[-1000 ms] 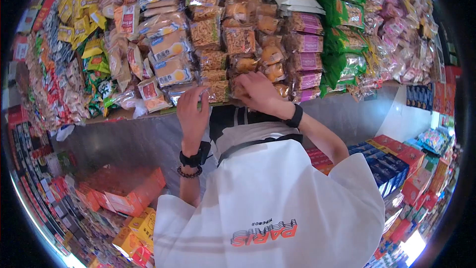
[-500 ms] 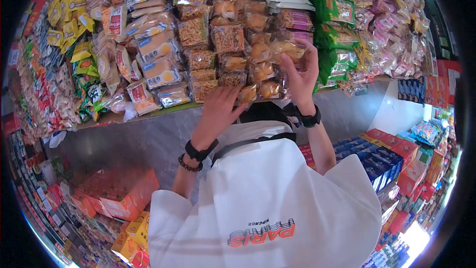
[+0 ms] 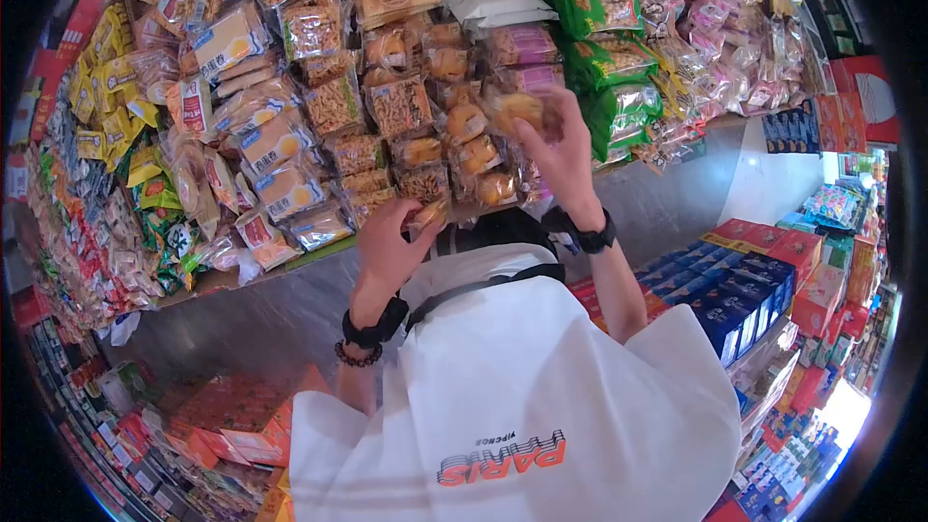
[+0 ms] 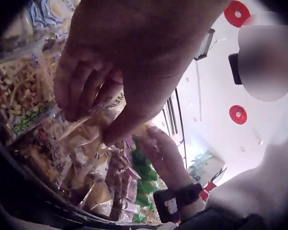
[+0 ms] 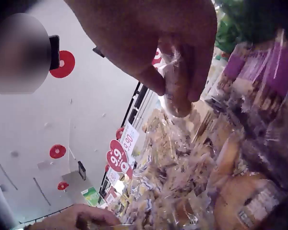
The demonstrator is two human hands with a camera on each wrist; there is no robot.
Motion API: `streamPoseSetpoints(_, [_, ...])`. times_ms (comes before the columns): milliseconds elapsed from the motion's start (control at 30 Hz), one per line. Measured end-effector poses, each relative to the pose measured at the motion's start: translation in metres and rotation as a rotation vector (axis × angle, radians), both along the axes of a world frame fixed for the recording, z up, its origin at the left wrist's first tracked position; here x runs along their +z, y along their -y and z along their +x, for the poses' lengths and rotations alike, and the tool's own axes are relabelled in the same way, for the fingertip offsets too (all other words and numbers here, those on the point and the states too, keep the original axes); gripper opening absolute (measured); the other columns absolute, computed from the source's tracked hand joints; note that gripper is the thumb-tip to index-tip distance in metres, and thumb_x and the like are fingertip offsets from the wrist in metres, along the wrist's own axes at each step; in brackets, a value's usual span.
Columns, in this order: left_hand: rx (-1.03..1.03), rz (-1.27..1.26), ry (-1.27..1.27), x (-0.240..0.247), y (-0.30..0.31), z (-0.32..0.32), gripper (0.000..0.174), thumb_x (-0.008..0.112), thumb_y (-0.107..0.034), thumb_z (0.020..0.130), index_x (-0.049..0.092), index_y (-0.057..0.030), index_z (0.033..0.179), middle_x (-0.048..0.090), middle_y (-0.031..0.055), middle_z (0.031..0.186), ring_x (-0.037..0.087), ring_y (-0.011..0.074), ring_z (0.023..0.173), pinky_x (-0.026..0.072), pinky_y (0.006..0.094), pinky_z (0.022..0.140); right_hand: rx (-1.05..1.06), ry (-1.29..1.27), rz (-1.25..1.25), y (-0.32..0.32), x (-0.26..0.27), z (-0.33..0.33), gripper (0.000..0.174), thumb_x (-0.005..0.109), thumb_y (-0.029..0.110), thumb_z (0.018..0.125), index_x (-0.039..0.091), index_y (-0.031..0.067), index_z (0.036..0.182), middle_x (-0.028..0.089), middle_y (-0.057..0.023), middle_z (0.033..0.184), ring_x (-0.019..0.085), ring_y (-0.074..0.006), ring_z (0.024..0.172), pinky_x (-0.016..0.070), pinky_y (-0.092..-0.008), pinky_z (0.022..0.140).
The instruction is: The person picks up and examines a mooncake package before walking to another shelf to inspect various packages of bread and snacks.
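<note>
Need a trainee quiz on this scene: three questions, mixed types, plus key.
1. True or false: the right hand is empty.
2. Which wrist wears the beaded bracelet? A) right B) left C) both
3. Fill in the colour: the purple-labelled packs sit between the round pastries and the ____ packs.

Key: 1. False; it holds a wrapped pastry. 2. B. 3. Green.

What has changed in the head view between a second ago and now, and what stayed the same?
The right hand has moved rightwards and away from the body, and now holds a wrapped cake near the green packs. The left hand now pinches a small wrapped pack at the front edge. The view itself has shifted slightly. The green packs and yellow packets keep their places.
</note>
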State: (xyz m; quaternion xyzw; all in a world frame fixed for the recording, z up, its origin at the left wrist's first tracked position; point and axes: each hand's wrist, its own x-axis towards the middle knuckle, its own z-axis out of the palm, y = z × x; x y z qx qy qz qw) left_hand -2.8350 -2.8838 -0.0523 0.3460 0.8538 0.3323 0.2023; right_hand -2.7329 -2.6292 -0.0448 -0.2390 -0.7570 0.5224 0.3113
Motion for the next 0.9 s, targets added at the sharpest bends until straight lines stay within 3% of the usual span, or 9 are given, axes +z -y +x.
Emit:
streamPoseSetpoints(33, [0.021, 0.021, -0.003, 0.003, 0.002, 0.001, 0.034, 0.081, -0.025, 0.084, 0.068, -0.0031, 0.106, 0.068, 0.0129, 0.097, 0.067, 0.0303, 0.086, 0.0532, 0.0385, 0.077, 0.019, -0.026, 0.049, 0.001, 0.009, -0.013, 0.048, 0.078, 0.008, 0.088, 0.056, 0.0018, 0.129, 0.069, -0.0143, 0.116, 0.069, -0.0246, 0.102, 0.0535, -0.0335, 0.088])
streamPoseSetpoints(133, [0.085, 0.06, 0.016, 0.011, 0.009, 0.002, 0.035, 0.082, -0.023, 0.083, 0.068, -0.0016, 0.107, 0.068, 0.0128, 0.097, 0.067, 0.0277, 0.085, 0.0537, 0.0365, 0.077, 0.01, 0.106, 0.253, 0.0, 0.011, -0.046, 0.05, 0.081, 0.014, 0.086, 0.056, 0.0017, 0.127, 0.068, -0.0165, 0.111, 0.068, -0.0326, 0.097, 0.0542, -0.0379, 0.085])
streamPoseSetpoints(167, [0.109, 0.057, 0.043, 0.014, 0.012, 0.003, 0.035, 0.082, -0.021, 0.083, 0.068, -0.0011, 0.108, 0.069, 0.0127, 0.098, 0.068, 0.0261, 0.087, 0.0541, 0.0355, 0.078, 0.013, 0.061, 0.493, -0.006, 0.007, -0.057, 0.049, 0.08, 0.014, 0.083, 0.057, 0.0042, 0.125, 0.064, -0.0167, 0.109, 0.062, -0.0376, 0.099, 0.0537, -0.043, 0.082])
streamPoseSetpoints(267, [0.206, 0.037, 0.095, 0.02, 0.021, 0.009, 0.036, 0.083, -0.019, 0.084, 0.068, -0.0004, 0.11, 0.07, 0.012, 0.1, 0.068, 0.023, 0.088, 0.0541, 0.0343, 0.08, -0.057, 0.206, 0.764, -0.01, 0.0, -0.07, 0.046, 0.076, 0.01, 0.082, 0.058, 0.0073, 0.124, 0.06, -0.0146, 0.108, 0.057, -0.0359, 0.103, 0.0523, -0.0463, 0.081])
streamPoseSetpoints(567, [0.176, 0.208, 0.042, 0.043, -0.02, -0.032, 0.038, 0.082, -0.024, 0.088, 0.07, -0.0004, 0.115, 0.073, 0.0087, 0.105, 0.067, 0.0164, 0.085, 0.0536, 0.0306, 0.077, 0.05, 0.249, 0.894, -0.012, -0.01, -0.051, 0.031, 0.068, 0.003, 0.083, 0.067, 0.0054, 0.114, 0.062, -0.0106, 0.118, 0.057, -0.0354, 0.114, 0.0472, -0.0451, 0.095])
streamPoseSetpoints(667, [0.166, 0.311, 0.253, 0.043, -0.069, -0.05, 0.037, 0.083, -0.022, 0.086, 0.069, -0.0001, 0.112, 0.073, 0.0108, 0.097, 0.068, 0.0185, 0.079, 0.0531, 0.0308, 0.072, 0.025, 0.211, 0.786, -0.004, 0.002, -0.032, 0.029, 0.067, 0.003, 0.083, 0.067, 0.0042, 0.112, 0.063, -0.0111, 0.118, 0.057, -0.035, 0.115, 0.0458, -0.0454, 0.097])
streamPoseSetpoints(767, [0.078, 0.338, 0.105, 0.015, -0.119, -0.069, 0.04, 0.085, -0.027, 0.085, 0.07, -0.0035, 0.112, 0.074, 0.0087, 0.096, 0.07, 0.019, 0.083, 0.0545, 0.0336, 0.071, -0.01, 0.154, 0.66, 0.003, 0.002, -0.011, 0.032, 0.068, 0.003, 0.082, 0.066, 0.0038, 0.114, 0.063, -0.0117, 0.117, 0.057, -0.0343, 0.114, 0.0465, -0.0448, 0.095])
streamPoseSetpoints(867, [-0.004, -0.016, -0.297, 0.003, -0.146, -0.07, 0.042, 0.086, -0.032, 0.082, 0.07, -0.0061, 0.111, 0.073, 0.0116, 0.093, 0.071, 0.0256, 0.081, 0.055, 0.0373, 0.07, -0.054, 0.137, 0.586, 0.01, 0.002, 0.001, 0.032, 0.068, 0.002, 0.082, 0.066, 0.0032, 0.114, 0.064, -0.0114, 0.115, 0.059, -0.0346, 0.111, 0.0472, -0.0455, 0.094])
streamPoseSetpoints(900, [0.01, 0.057, -0.328, 0.003, -0.15, -0.07, 0.044, 0.086, -0.036, 0.081, 0.07, -0.0074, 0.109, 0.072, 0.0138, 0.09, 0.07, 0.0302, 0.08, 0.0553, 0.04, 0.07, -0.052, 0.133, 0.592, 0.012, 0.004, 0.003, 0.032, 0.067, 0.002, 0.082, 0.066, 0.003, 0.114, 0.064, -0.0114, 0.114, 0.059, -0.0348, 0.11, 0.0475, -0.0457, 0.093])
